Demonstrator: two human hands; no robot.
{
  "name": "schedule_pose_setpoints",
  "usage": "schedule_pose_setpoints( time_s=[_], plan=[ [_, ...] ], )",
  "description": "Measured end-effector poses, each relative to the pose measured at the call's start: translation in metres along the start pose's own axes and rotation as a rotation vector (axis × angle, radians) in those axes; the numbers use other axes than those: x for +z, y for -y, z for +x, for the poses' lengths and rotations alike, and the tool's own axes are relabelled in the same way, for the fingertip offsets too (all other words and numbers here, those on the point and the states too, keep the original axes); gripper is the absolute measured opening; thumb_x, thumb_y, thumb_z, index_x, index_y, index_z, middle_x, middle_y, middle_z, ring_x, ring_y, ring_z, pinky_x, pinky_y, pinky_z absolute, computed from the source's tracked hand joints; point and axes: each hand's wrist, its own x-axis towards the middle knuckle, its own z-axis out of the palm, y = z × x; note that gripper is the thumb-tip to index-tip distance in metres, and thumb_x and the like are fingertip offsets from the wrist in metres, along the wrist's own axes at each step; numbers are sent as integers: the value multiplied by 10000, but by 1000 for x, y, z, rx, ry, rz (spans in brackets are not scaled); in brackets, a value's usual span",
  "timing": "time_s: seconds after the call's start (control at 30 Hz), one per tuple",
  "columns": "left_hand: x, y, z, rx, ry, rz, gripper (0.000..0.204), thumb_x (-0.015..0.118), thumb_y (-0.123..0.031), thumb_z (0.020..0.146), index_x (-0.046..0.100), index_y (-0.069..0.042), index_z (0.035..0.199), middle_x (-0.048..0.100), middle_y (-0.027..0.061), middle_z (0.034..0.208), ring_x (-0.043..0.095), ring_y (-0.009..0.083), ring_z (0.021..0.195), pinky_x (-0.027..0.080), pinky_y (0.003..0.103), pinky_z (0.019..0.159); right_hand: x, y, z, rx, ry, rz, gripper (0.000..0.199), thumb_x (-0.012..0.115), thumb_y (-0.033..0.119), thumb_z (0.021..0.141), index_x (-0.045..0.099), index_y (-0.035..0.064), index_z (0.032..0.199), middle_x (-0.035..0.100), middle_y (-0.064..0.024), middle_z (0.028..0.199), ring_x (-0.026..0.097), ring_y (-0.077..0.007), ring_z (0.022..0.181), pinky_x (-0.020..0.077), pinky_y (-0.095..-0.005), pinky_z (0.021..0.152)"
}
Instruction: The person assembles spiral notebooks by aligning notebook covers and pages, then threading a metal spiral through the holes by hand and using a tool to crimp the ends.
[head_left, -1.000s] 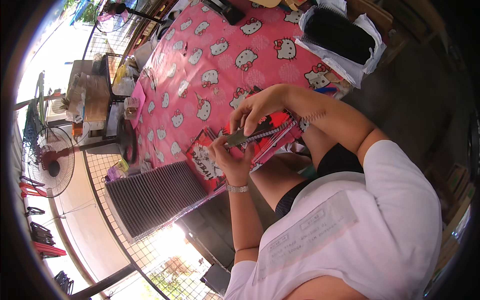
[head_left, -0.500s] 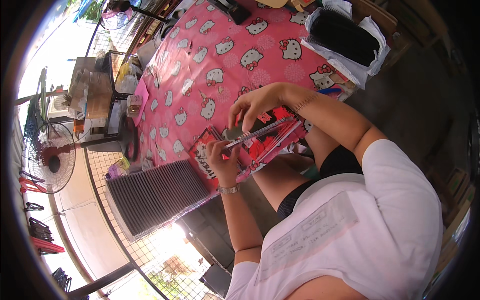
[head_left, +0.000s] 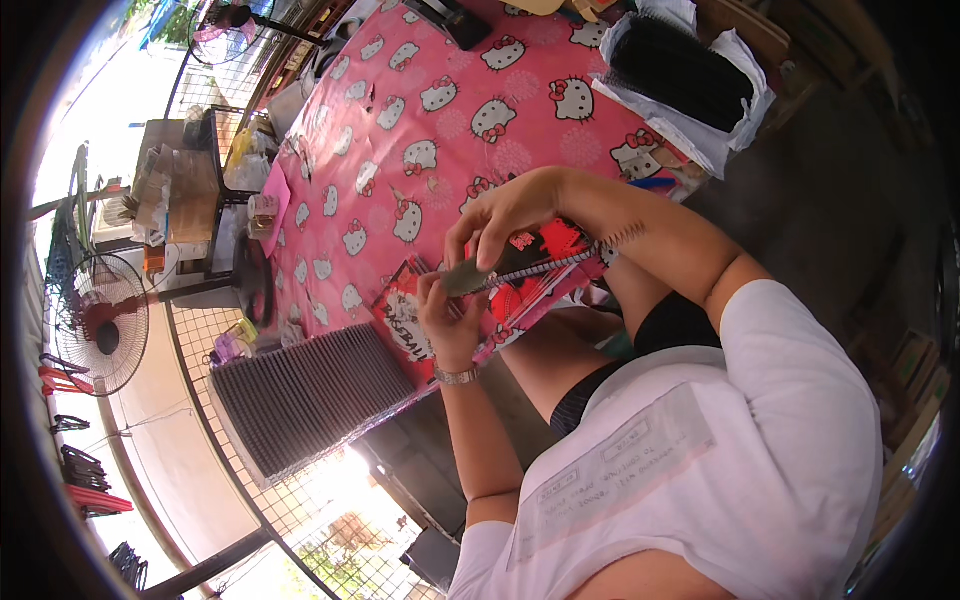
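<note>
A red and black notebook is tilted up between my hands near the table's edge. A dark spiral coil runs along its spine, and the loose end sticks out past the notebook beside my right forearm. My left hand, with a metal watch at the wrist, pinches the notebook's near left end by the coil. My right hand lies bent over the dark cover, thumb and fingers pressed on it by the spine. More red printed notebooks or covers lie under and left of my hands.
A long row of coil-bound notebooks stands at the table's left edge. Black coils fill a white paper-lined box at the far right. The table has a pink cartoon-cat cloth. A fan and shelf boxes are left.
The notebook has tilted, with more of its dark cover showing at my left fingers. The loose coil end has shifted lower along my right forearm. My right hand has moved slightly left.
</note>
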Motion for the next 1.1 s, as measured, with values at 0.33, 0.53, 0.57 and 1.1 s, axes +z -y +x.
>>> schedule_pose_setpoints(
  time_s=[0.33,0.53,0.57,1.1],
  plan=[
    [1,11,-6,-197,-2,-476,460,714,127,759,506,-17,1144,515,43,1108,569,145,999,500,271,816,-1,2,11,119,-91,-338,449,744,267,825,656,3,1177,679,-48,1074,638,-129,993,494,-286,886],
    [2,10,-6,-246,-32,-616,446,689,131,823,503,-25,1197,565,58,1161,603,144,1001,546,276,806,4,2,18,99,-103,-315,393,733,278,845,683,10,1127,683,-36,1025,640,-122,954,504,-280,834],
    [3,10,-8,-243,-66,-640,450,694,125,835,519,-32,1218,608,63,1162,632,144,966,564,274,778,6,-2,17,14,-52,-115,389,739,295,841,696,13,1105,681,-31,1011,639,-120,950,504,-286,825],
    [5,5,-36,-220,-401,-246,96,541,-79,1025,521,-8,1087,549,55,955,704,202,707,560,282,527,-19,-82,-145,-84,-1421,-1836,650,692,395,884,484,113,1431,400,-177,1508,357,-406,1410,310,-507,1160]
  ],
)
